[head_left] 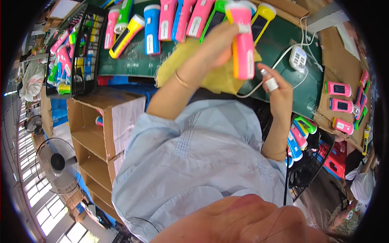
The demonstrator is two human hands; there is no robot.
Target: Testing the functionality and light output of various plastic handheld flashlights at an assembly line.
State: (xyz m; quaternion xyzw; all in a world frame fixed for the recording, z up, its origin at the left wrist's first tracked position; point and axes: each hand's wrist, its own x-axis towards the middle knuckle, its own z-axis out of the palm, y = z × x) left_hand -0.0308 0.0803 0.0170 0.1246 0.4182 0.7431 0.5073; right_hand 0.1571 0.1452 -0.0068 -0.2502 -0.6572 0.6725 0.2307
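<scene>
My left hand (222, 45) is closed around the middle of a pink flashlight (244, 56) with a yellow-orange side, held upright over the green table. A white label shows on its pink face. My right hand (280, 87) is raised just right of the flashlight's lower end, apart from it. Its fingers are partly stretched and spread, with white wrapping on one digit. Beneath the flashlight lies a yellow cloth (182, 67). A row of flashlights stretches behind it, including a blue one (152, 30), a yellow one (127, 36) and another yellow one (263, 19).
A black rack (86, 56) of colourful flashlights stands at the left, above cardboard shelves (95, 133). A white power strip (298, 58) with cables lies on the right. Beyond it, pink flashlights (341, 105) rest on cardboard. More flashlights (299, 135) sit below my right forearm. A fan (57, 162) stands lower left.
</scene>
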